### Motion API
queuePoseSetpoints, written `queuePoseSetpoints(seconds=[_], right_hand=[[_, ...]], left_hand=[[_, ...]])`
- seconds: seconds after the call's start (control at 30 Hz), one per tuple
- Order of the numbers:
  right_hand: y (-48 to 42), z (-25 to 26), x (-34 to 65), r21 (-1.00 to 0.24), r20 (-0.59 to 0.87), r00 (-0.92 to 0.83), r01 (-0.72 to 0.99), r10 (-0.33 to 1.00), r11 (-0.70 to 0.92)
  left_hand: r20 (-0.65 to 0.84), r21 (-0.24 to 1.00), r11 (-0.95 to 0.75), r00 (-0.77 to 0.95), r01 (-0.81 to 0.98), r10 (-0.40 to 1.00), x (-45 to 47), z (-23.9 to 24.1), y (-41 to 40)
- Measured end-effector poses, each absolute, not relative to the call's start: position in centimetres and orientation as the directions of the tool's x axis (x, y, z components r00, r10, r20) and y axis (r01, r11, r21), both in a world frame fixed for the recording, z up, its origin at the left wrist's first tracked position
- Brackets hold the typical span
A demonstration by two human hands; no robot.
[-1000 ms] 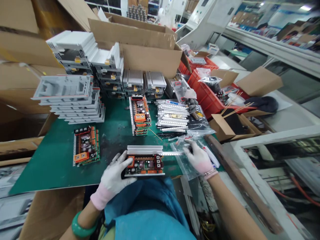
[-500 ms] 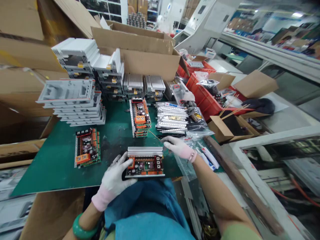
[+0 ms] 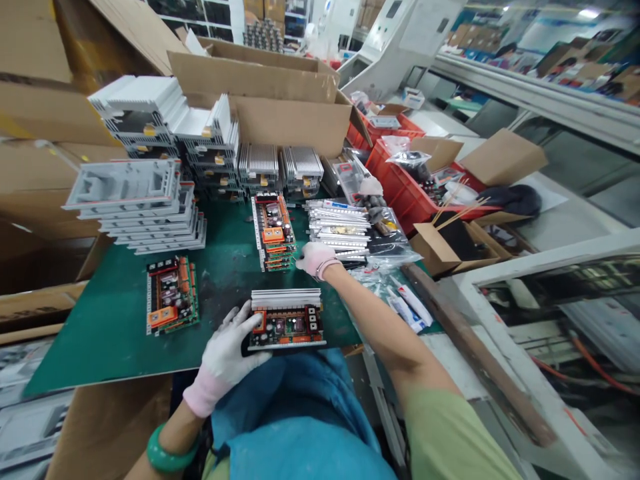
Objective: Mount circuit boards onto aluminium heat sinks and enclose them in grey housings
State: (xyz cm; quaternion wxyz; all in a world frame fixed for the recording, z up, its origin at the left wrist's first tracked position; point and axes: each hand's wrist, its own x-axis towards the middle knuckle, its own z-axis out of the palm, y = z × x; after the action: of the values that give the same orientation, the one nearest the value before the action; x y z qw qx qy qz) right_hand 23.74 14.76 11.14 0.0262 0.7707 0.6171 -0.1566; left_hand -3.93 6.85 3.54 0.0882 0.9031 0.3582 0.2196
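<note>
My left hand [image 3: 226, 353], in a white glove with a pink cuff, grips the left end of a circuit board [image 3: 286, 327] at the table's front edge. Its thumb lies along the near side and its fingers reach over the orange part at the corner. Silver finned metal strips [image 3: 286, 298] run along the board's far side. My right hand [image 3: 319, 259], gloved too, is beside the right edge of a stack of circuit boards [image 3: 273, 233], its fingers drawn together. What sits between those fingers is hidden.
More circuit boards [image 3: 173, 293] lie at left on the green table [image 3: 105, 327]. Behind them stand stacked grey housings [image 3: 127, 187] and finned heat sinks [image 3: 257, 160]. Metal strips [image 3: 337, 227] and glue tubes [image 3: 415, 303] lie at right, with red crates [image 3: 400, 187] beyond.
My right hand has moved left and away from me, to the stack of circuit boards where the thin stick pointed. My left hand keeps its hold. The whole view has shifted slightly.
</note>
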Motion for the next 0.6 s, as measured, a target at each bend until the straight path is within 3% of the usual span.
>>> queuePoseSetpoints(seconds=[0.13,0.4,0.6], right_hand=[[13.3,12.8,25.6,-0.168,-0.2,0.189,0.96,0.961,-0.224],[15.1,11.3,23.4,-0.176,-0.287,0.201,0.95,0.936,-0.258],[14.9,11.6,22.9,-0.244,-0.251,0.184,0.938,0.95,-0.246]], left_hand=[[0.343,0.317,-0.727,0.641,0.609,0.686,-3.9,3.5,6.9],[0.355,0.307,-0.727,0.635,0.614,0.686,-3.7,3.8,6.7],[0.364,0.296,-0.744,0.65,0.598,0.667,-3.7,4.0,6.7]])
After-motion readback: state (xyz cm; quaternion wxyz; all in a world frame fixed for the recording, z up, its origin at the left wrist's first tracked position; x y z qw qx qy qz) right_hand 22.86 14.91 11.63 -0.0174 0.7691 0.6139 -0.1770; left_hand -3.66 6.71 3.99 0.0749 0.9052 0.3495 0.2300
